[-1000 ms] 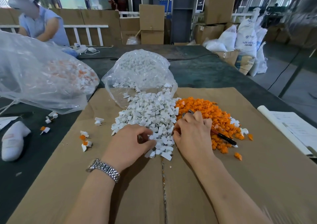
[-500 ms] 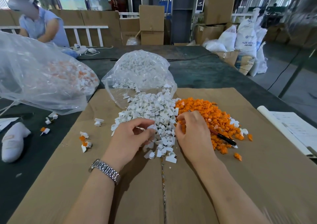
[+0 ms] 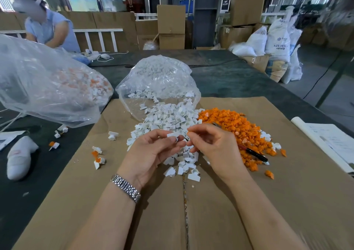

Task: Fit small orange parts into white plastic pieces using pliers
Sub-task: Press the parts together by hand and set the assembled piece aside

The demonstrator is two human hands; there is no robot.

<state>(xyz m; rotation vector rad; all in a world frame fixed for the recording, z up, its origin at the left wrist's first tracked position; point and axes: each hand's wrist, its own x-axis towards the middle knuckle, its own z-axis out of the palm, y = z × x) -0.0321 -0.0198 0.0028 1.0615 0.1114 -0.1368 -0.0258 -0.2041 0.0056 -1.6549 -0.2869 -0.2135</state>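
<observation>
Above the cardboard (image 3: 287, 202), the left hand (image 3: 151, 154) pinches a white piece (image 3: 174, 135) while the right hand (image 3: 212, 146) pinches an orange part (image 3: 190, 133) just at its 3 o'clock. Best line the part up squarely before pressing. Pliers (image 3: 252, 152) lie on the orange pile (image 3: 235, 123); white pile (image 3: 168, 119) at 12. Bags (image 3: 47, 81) and boxes (image 3: 171, 18) surround the dark tabletop (image 3: 239, 79).

A dark green table (image 3: 239, 81) carries brown cardboard (image 3: 287, 192), plastic bags (image 3: 47, 88) and papers (image 3: 333, 140).
</observation>
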